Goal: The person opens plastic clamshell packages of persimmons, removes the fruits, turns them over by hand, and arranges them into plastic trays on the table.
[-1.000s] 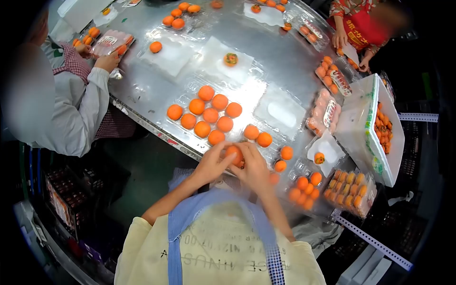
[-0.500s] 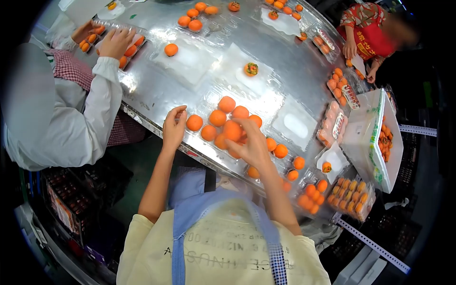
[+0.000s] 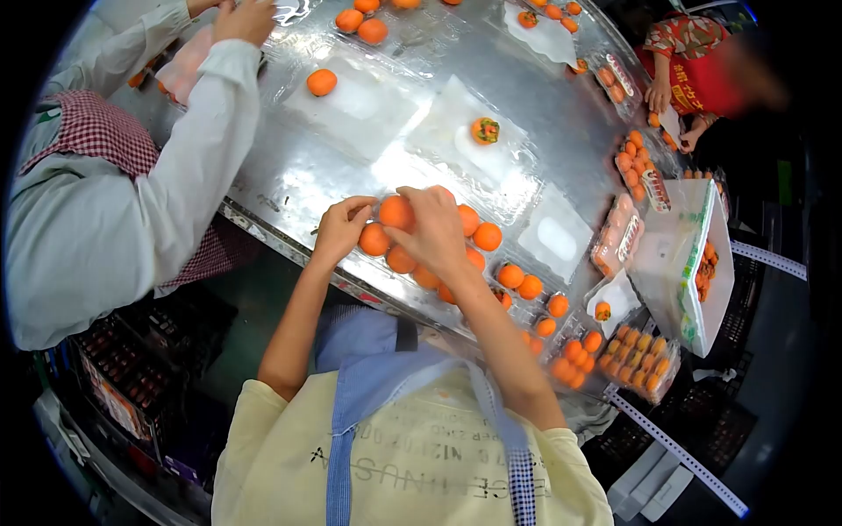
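Note:
Loose orange persimmons (image 3: 374,239) lie close together in a clear plastic tray near the table's front edge. My right hand (image 3: 436,235) reaches over them from the right, thumb and fingers around one persimmon (image 3: 396,213) at the group's upper left. On that fruit's left side is my left hand (image 3: 339,231), its fingers apart and their tips at or very near its skin; contact is unclear. Several fruits under my right hand are partly hidden. Farther back, a persimmon with its green calyx up (image 3: 485,131) rests on a white liner, and another single persimmon (image 3: 322,82) lies to its left.
A co-worker's sleeve (image 3: 197,131) reaches over the table at left. Another person in a red apron (image 3: 697,79) handles fruit at far right. On the right stand a white foam box (image 3: 675,245), filled packs (image 3: 617,235) and a clamshell of fruit (image 3: 640,359). Crates (image 3: 114,368) sit below left.
My right hand has moved left with a persimmon, close to my left hand. The left co-worker's arms have shifted toward the back. The camera view has shifted slightly.

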The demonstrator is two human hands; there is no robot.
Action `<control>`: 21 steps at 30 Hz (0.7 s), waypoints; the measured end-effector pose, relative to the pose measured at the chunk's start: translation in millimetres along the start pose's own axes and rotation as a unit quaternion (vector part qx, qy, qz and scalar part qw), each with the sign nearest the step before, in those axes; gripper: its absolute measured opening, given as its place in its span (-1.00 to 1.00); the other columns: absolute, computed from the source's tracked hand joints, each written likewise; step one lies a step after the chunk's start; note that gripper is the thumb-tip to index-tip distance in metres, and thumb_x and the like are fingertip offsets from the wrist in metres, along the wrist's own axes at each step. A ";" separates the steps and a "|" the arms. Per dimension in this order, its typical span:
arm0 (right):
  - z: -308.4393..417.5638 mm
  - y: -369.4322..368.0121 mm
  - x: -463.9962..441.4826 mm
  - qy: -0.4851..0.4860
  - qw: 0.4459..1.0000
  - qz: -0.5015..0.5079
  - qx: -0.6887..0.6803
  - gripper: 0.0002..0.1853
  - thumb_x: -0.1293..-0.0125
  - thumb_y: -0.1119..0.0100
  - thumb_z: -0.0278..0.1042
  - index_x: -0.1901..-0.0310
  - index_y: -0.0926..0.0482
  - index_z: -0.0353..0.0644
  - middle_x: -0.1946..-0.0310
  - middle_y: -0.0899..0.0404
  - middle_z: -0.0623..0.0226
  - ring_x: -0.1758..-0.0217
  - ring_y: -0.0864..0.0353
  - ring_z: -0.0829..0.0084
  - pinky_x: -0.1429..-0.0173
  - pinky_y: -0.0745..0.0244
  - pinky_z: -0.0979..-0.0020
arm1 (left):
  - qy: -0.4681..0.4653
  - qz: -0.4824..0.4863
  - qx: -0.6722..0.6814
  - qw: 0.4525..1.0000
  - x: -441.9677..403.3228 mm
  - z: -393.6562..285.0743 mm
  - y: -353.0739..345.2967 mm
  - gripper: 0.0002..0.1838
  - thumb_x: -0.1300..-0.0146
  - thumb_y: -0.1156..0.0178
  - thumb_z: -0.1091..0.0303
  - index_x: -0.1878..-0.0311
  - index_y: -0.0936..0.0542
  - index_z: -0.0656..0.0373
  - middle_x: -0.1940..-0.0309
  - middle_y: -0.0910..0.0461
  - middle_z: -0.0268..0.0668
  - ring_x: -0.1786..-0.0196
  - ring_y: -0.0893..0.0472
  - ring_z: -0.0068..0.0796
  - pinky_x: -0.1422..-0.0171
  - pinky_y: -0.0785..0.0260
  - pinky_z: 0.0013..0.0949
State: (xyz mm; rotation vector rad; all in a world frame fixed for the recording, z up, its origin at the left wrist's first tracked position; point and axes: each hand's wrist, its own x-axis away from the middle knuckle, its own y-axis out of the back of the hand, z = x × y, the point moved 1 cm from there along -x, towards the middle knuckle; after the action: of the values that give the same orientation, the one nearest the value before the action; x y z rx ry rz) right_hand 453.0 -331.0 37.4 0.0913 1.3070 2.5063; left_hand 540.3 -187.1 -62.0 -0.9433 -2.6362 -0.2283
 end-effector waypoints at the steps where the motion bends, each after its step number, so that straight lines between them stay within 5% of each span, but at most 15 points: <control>1: 0.9 -2.4 -1.7 0.002 1.000 -0.001 0.012 -0.44 0.17 -0.46 -0.24 0.05 -0.53 -0.17 0.24 -0.56 0.25 0.13 -0.44 0.21 -0.03 -0.29 0.26 | 0.004 0.003 -0.001 1.000 0.0 -1.1 0.6 -0.76 -0.28 -0.07 0.42 0.05 -0.61 0.25 0.28 -0.66 -0.24 0.21 -0.61 -0.52 0.11 -0.44 -0.45; 11: -12.0 -14.6 -8.1 0.060 0.995 0.001 0.085 -0.48 0.25 -0.47 -0.21 0.16 -0.54 -0.12 0.36 -0.55 0.38 0.19 -0.43 0.30 -0.06 -0.23 0.22 | 0.040 0.039 0.027 0.998 0.4 -14.5 4.9 -0.75 -0.34 -0.07 0.36 -0.01 -0.56 0.25 0.27 -0.59 -0.35 0.25 -0.52 -0.65 0.18 -0.40 -0.55; 21: -10.1 -9.0 -8.1 0.047 0.995 -0.008 0.084 -0.59 0.16 -0.41 -0.16 0.24 -0.58 -0.14 0.34 -0.57 0.35 0.13 -0.43 0.32 -0.10 -0.22 0.22 | 0.030 0.047 0.047 0.997 -0.9 -21.6 4.1 -0.78 -0.31 -0.07 0.42 0.02 -0.57 0.23 0.29 -0.62 -0.30 0.22 -0.57 -0.57 0.13 -0.43 -0.51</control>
State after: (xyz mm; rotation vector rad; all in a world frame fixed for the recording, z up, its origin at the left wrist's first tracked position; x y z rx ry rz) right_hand 460.9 -336.5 24.9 -0.0007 1.5474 2.4100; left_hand 549.1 -190.0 -42.0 -1.0102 -2.5174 -0.1064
